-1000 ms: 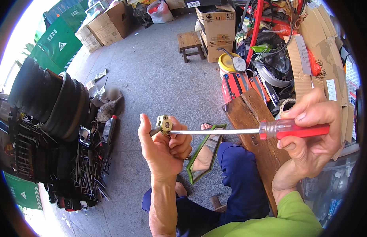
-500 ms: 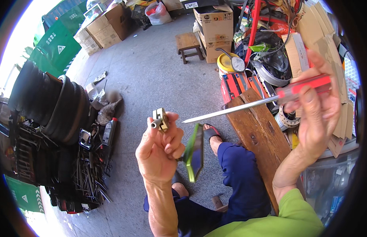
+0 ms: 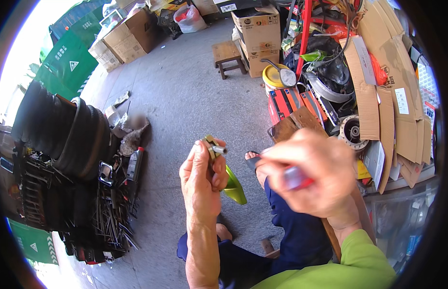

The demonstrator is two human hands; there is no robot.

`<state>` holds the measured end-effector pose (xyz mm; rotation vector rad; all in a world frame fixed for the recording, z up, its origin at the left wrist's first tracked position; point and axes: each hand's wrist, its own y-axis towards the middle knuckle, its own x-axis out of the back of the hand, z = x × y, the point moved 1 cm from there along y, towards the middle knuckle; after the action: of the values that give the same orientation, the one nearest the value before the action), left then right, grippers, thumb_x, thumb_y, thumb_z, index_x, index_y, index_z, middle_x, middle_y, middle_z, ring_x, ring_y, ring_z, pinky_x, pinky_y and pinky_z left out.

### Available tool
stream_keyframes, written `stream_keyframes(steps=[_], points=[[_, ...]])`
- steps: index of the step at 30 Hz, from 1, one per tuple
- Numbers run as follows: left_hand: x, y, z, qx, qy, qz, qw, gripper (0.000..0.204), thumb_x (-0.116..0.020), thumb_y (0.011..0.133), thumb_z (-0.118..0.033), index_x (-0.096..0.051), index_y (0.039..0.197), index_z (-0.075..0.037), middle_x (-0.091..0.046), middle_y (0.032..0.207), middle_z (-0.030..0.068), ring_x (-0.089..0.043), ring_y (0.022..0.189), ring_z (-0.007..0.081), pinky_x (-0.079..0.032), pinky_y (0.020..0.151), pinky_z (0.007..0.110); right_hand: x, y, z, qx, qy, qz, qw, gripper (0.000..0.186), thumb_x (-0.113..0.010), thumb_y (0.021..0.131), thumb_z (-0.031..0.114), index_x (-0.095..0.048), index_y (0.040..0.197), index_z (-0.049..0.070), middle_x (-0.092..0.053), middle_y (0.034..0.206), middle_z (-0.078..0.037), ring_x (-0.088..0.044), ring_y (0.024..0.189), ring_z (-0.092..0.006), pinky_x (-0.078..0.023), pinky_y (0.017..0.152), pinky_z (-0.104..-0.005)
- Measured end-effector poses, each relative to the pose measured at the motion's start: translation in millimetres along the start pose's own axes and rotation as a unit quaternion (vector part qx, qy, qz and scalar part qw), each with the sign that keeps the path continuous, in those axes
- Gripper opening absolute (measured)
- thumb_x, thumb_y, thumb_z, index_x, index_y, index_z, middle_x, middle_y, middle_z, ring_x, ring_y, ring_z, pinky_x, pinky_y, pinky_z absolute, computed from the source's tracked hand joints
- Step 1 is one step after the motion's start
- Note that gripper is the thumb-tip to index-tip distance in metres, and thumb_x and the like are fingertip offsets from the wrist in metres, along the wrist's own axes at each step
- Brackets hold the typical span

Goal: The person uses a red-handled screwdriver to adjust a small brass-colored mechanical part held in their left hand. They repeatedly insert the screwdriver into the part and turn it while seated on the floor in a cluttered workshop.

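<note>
My left hand (image 3: pixel 199 185) is closed on a brass-coloured metal clamp fitting (image 3: pixel 212 148) with a short silver stud pointing right; a bright green mirror (image 3: pixel 236 190) hangs below the fingers. My right hand (image 3: pixel 320 178), blurred by motion, is closed round the red handle of a screwdriver (image 3: pixel 297 178), just right of the fitting. The shaft is hidden or too smeared to follow. Both hands are over my blue-trousered legs, and a wooden bench (image 3: pixel 285 128) runs behind the right hand.
At left stand stacked tyres (image 3: pixel 60 135) above piled tools (image 3: pixel 111 212). Cardboard boxes (image 3: pixel 255 38), a small stool (image 3: pixel 226 54) and a yellow-lidded bucket (image 3: pixel 272 74) are at the back. Right are flattened cardboard (image 3: pixel 392 120), a metal hub (image 3: pixel 353 132) and red-black boxes (image 3: pixel 279 106).
My right hand has swung down and leftward with the screwdriver, which lay horizontally across the view. The fitting has turned so its stud points right, and the mirror has turned too.
</note>
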<state>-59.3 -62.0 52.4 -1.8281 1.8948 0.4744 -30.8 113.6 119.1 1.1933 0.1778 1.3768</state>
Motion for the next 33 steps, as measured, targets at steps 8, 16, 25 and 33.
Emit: stream_keyframes(steps=[8,16,25,33], points=[[-6.1,0.2,1.6,0.009,-0.023,0.05,0.998,0.03,-0.045,0.097,-0.028,-0.058,0.096,-0.001,-0.045,0.062,-0.0006,-0.029,0.046,0.0018,-0.022,0.041,0.017,-23.1,-6.1,-12.5,0.007,-0.005,0.06,0.998,0.041,-0.074,0.061,0.005,-0.059,0.099,0.002,-0.058,0.084,-0.008,-0.063,0.063,-0.0214,-0.05,0.052,-0.0301],[-8.3,-3.0,2.3,0.019,0.003,0.028,0.999,0.033,-0.044,0.097,-0.03,-0.059,0.093,-0.001,-0.045,0.058,-0.0024,-0.029,0.043,0.0024,-0.02,0.038,0.018,-26.7,-4.0,-11.7,-0.015,0.004,0.077,0.997,0.038,-0.072,0.063,-0.002,-0.061,0.099,0.0,-0.061,0.083,-0.01,-0.065,0.068,-0.0216,-0.052,0.058,-0.0299],[-12.6,-4.0,5.1,0.023,-0.015,0.038,0.999,0.031,-0.045,0.097,-0.029,-0.059,0.088,-0.004,-0.047,0.058,-0.0015,-0.028,0.042,0.0026,-0.019,0.037,0.019,-30.1,-6.1,-19.1,0.028,0.004,0.062,0.998,0.053,-0.069,0.055,-0.002,-0.055,0.106,0.002,-0.057,0.09,-0.008,-0.062,0.066,-0.0241,-0.05,0.054,-0.0318],[-16.8,-6.6,10.2,0.051,-0.007,0.051,0.997,0.029,-0.043,0.098,-0.028,-0.055,0.083,-0.007,-0.04,0.056,-0.0024,-0.027,0.043,0.0034,-0.02,0.038,0.019,-37.0,-4.0,-27.2,-0.003,0.019,-0.009,1.0,0.046,-0.065,0.06,-0.005,-0.056,0.104,0.005,-0.059,0.086,-0.01,-0.062,0.072,-0.0285,-0.05,0.057,-0.0327]])
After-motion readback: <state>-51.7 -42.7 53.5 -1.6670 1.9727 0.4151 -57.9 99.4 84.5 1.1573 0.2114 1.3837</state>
